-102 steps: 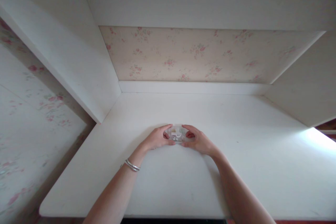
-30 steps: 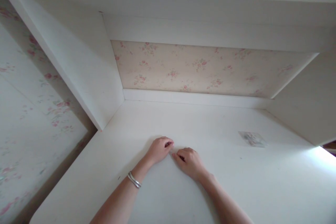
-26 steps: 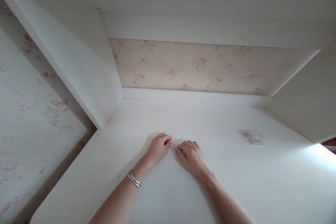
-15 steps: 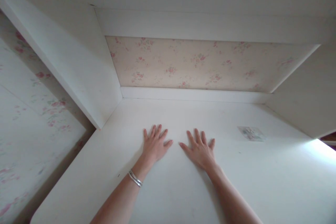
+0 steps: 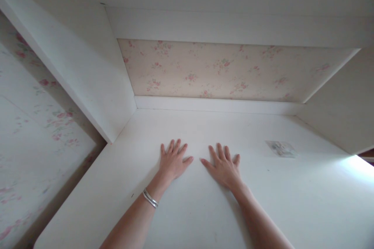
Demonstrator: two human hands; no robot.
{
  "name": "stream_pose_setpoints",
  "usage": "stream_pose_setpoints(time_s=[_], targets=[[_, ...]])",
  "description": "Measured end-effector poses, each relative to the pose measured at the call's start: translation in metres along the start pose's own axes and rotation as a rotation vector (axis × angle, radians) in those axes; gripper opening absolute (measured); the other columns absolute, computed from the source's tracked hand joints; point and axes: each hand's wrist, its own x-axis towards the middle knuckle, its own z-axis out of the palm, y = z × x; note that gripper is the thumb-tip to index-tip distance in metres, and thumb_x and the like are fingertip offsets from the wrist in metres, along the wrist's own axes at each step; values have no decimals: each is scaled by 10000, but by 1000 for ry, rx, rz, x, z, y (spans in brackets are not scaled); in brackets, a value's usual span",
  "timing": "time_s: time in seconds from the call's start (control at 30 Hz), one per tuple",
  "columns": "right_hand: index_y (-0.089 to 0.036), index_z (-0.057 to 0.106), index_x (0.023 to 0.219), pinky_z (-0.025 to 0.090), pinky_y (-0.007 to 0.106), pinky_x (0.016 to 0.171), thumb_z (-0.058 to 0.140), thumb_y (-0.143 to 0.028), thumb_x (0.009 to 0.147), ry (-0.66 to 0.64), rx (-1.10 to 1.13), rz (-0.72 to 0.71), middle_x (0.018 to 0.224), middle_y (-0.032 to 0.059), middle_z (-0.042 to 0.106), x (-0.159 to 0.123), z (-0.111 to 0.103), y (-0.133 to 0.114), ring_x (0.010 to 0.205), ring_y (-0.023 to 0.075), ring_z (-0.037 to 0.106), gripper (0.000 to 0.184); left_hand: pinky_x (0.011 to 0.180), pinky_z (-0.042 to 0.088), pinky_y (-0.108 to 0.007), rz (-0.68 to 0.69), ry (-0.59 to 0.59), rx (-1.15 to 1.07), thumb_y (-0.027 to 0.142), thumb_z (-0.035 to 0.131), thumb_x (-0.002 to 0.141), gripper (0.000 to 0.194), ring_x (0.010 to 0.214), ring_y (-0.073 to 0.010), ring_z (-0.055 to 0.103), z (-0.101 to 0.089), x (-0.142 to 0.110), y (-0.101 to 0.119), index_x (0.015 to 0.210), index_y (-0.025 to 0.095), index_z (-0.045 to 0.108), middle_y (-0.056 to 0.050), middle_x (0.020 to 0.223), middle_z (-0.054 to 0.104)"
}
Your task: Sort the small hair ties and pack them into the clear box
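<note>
My left hand (image 5: 172,160) lies flat, palm down, on the white desk top (image 5: 204,210), fingers spread and holding nothing; a silver bracelet (image 5: 150,198) circles its wrist. My right hand (image 5: 222,165) rests flat beside it, a little to the right, fingers also spread and empty. The two thumbs point toward each other without touching. A small clear plastic packet (image 5: 281,148) with a pale part inside lies on the desk to the right of my right hand, well apart from it.
The desk sits in a white alcove with a slanted left panel (image 5: 78,66), a right panel (image 5: 339,116) and a shelf overhead. Floral wallpaper (image 5: 222,70) covers the back wall. Bright light falls on the desk's right edge (image 5: 356,165).
Earlier both hands held the clear packet between them; it now lies off to the right. The curled fingers have since opened and spread flat on the desk.
</note>
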Motion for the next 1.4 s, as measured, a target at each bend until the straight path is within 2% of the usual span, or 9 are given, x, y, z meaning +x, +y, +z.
stream_pose_setpoints(time_s=[0.27, 0.93, 1.4], targets=[[-275, 241, 1441, 2, 668, 989, 164, -739, 814, 1, 18, 5, 1514, 113, 153, 0, 0, 1, 1367, 377, 42, 784, 1063, -16, -609, -12, -13, 0, 624, 353, 840, 595, 1377, -341, 146, -1, 1, 1, 1357, 332, 400, -42, 1493, 261], [-272, 233, 1443, 10, 666, 986, 144, -736, 816, -22, 12, -4, 1516, 115, 141, 1, 0, 2, 1365, 379, 45, 785, 1060, -39, -608, 4, -9, 3, 640, 295, 842, 606, 1378, -336, 145, 0, 1, -1, 1359, 339, 391, -48, 1492, 264], [-281, 241, 1438, 35, 659, 994, 120, -755, 800, -10, 2, -2, 1515, 107, 151, 0, 0, 2, 1367, 374, 56, 803, 1067, 75, -601, 2, -6, 171, 674, 171, 847, 649, 1377, -307, 166, -2, -2, 2, 1369, 340, 365, -24, 1493, 268]])
